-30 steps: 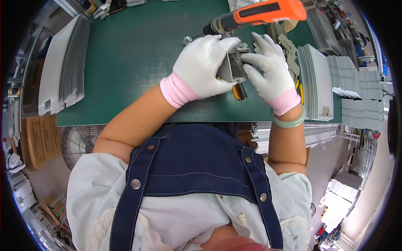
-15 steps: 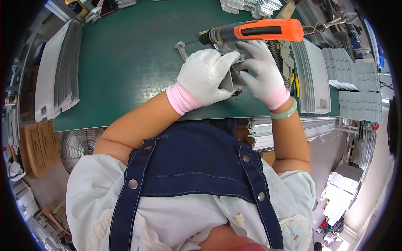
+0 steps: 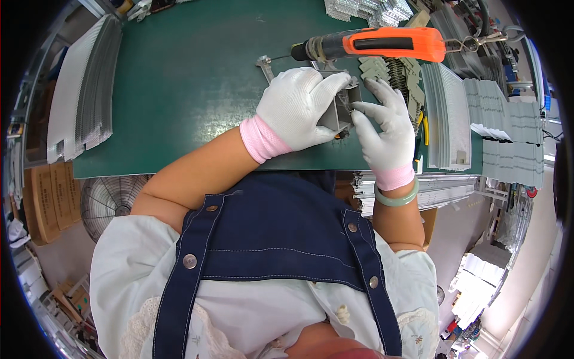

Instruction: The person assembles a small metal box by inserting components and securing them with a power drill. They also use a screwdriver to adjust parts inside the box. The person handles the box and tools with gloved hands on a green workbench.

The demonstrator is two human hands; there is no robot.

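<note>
My left hand (image 3: 299,110), in a white glove with a pink cuff, is closed around a grey, box-shaped metal piece (image 3: 341,113) near the table's front edge. Its thumb lies along the top of the piece. To the right of it is my right hand (image 3: 388,128), gloved alike. The thumb and forefinger tips come together at the piece's right side, while the other fingers are stretched out. Whatever is between those tips is too small to make out. Just beyond both hands hangs an orange and black power screwdriver (image 3: 382,45), its thin bit pointing left at a light metal fitting (image 3: 264,67).
Thin perforated metal panels (image 3: 84,90) stand stacked at the left of the green table (image 3: 185,78). Right of my hands lie interlocked grey-green parts (image 3: 409,81), yellow-handled pliers (image 3: 426,128) and more white panels (image 3: 445,116). Silvery strips (image 3: 368,9) are piled at the back.
My right hand has drawn back a little to the right and toward me, uncovering the metal piece's right side. The left hand keeps its hold.
</note>
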